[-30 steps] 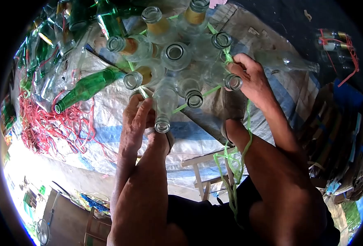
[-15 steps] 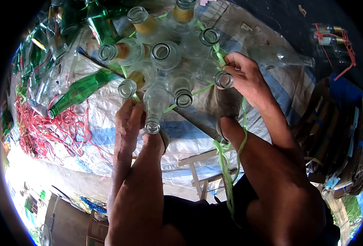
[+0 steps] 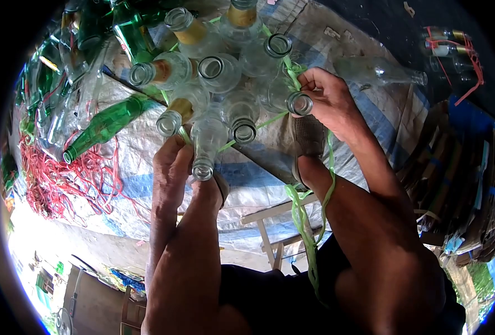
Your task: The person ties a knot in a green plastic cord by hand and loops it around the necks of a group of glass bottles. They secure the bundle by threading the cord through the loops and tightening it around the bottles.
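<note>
Several clear glass bottles [image 3: 218, 73] stand in a cluster, with a light green plastic strip [image 3: 268, 121] running around and between them. At the cluster's lower left, my left hand [image 3: 172, 162] is closed on the strip, beside the front bottle [image 3: 208, 139]. My right hand [image 3: 327, 100] pinches the strip at the right side, next to the rightmost bottle of the cluster [image 3: 299, 104]. A long loose length of green strip [image 3: 309, 245] hangs down between my legs.
Green bottles [image 3: 105, 125] and clear ones lie at the left, above a tangled pile of red string [image 3: 63, 178]. One clear bottle [image 3: 379, 72] lies at the right. Further right are bottles tied with red string [image 3: 451, 50] and stacked cardboard [image 3: 460, 190]. A wooden stool [image 3: 270, 234] stands below.
The bottle cluster and both hands appear slightly further left in view. Both hands keep their grip on the strip.
</note>
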### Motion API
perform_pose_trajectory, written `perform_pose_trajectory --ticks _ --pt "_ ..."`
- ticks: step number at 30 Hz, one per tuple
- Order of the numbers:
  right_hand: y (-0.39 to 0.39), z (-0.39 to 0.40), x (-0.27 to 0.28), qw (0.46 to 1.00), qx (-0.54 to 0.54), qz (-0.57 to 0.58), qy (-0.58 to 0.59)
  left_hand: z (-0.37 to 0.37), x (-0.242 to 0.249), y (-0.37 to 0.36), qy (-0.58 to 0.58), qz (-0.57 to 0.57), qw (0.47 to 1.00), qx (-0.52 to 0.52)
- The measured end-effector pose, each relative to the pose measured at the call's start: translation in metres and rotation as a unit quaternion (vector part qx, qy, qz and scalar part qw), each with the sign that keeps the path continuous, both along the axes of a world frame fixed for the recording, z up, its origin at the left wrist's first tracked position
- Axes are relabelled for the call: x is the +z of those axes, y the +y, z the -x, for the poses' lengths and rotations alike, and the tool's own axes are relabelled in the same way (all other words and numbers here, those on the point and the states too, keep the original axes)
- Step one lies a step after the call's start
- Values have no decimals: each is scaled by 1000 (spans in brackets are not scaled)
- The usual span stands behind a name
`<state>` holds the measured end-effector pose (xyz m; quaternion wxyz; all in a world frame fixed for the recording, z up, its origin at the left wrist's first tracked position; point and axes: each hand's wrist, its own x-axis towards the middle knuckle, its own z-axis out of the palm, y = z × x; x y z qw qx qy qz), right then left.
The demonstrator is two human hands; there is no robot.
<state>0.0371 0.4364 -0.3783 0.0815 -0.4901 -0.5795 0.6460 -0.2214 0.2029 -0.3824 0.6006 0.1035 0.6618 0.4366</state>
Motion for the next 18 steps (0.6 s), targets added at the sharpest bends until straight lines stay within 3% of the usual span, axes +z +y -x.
perform_pose_trajectory --ticks 13,17,18 --pt "-8 -5 -26 1000 -4 -15 21 0 -15 -8 90 -41 995 -29" --pt "-6 -12 -45 1000 7 -4 20 -5 -33 -7 197 -2 977 -86" --pt "-6 -13 -52 1000 15 -7 27 -4 -47 -12 165 -1 984 -67"
